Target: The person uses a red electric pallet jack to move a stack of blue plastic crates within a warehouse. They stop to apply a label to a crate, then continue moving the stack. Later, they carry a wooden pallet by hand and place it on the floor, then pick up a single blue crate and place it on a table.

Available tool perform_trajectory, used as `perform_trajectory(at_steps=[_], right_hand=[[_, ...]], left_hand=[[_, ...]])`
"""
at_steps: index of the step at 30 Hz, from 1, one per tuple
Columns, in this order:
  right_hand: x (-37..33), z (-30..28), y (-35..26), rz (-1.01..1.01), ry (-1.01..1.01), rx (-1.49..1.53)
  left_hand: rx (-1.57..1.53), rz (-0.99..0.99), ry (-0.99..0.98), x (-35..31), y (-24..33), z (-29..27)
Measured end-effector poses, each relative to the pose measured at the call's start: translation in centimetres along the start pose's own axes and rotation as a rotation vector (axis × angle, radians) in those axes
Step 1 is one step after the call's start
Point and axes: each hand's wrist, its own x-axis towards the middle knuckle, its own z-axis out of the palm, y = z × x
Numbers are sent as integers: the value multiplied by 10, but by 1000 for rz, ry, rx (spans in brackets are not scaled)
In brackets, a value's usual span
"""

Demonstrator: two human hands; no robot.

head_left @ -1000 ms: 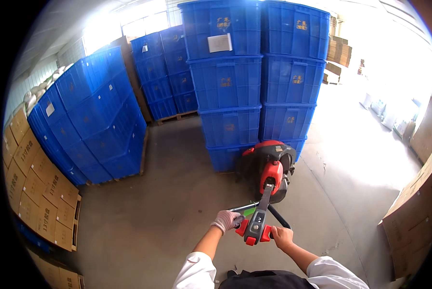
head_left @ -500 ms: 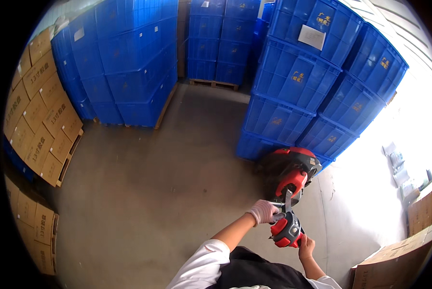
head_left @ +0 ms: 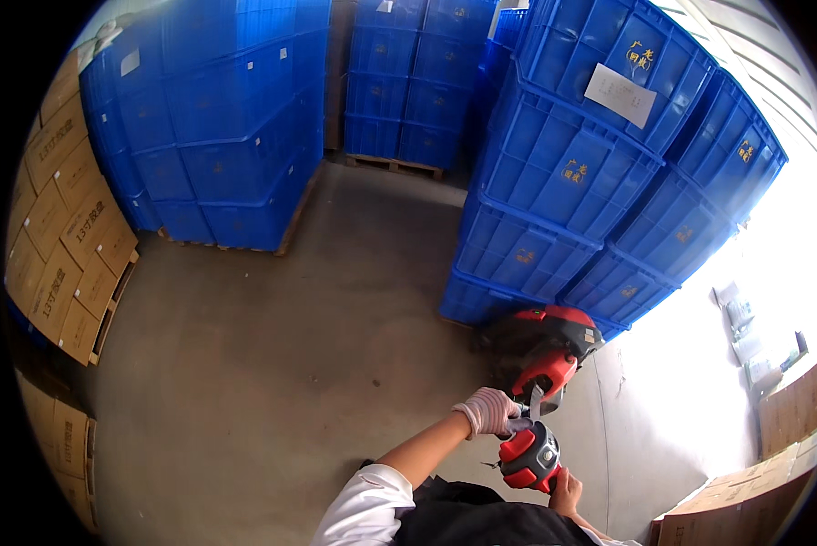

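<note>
A red and black electric pallet truck (head_left: 572,332) stands at the foot of a tall stack of blue plastic crates (head_left: 554,164). Its control handle (head_left: 531,458) is tilted toward me. My left hand (head_left: 488,411), in a striped pinkish-white glove, is closed round the upper part of this handle, near the grey tiller arm (head_left: 536,400). On the handle's lower right end, my right hand (head_left: 567,491) is closed; no glove shows on it. The handle hides some of its fingers. The truck's forks are out of sight beneath the crates.
More blue crates (head_left: 217,136) stand on pallets to the left, and another stack (head_left: 395,91) is at the back. Brown cartons (head_left: 71,227) on pallets line the left side; others (head_left: 745,491) lie at lower right. Grey concrete floor (head_left: 272,364) runs between the stacks.
The handle and both hands sit slightly lower and farther left in view. The right-hand crate stack looks larger and nearer. Both hands keep their hold.
</note>
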Motion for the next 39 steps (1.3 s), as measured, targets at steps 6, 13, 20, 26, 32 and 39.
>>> perform_trajectory(at_steps=[6, 13, 20, 26, 32, 39], right_hand=[[9, 13, -43, 45, 5, 75], [23, 63, -85, 198, 68, 123], [34, 91, -105, 290, 70, 73], [42, 124, -122, 373, 47, 129], [41, 176, -112, 380, 47, 18], [46, 176, -104, 244, 185, -117]], left_hand=[[29, 29, -69, 11, -22, -24], [77, 84, -104, 23, -68, -65], [-77, 32, -101, 25, -94, -86], [-82, 35, -29, 26, -125, -90], [-11, -16, -17, 25, -165, -88], [27, 53, 19, 45, -183, -59]])
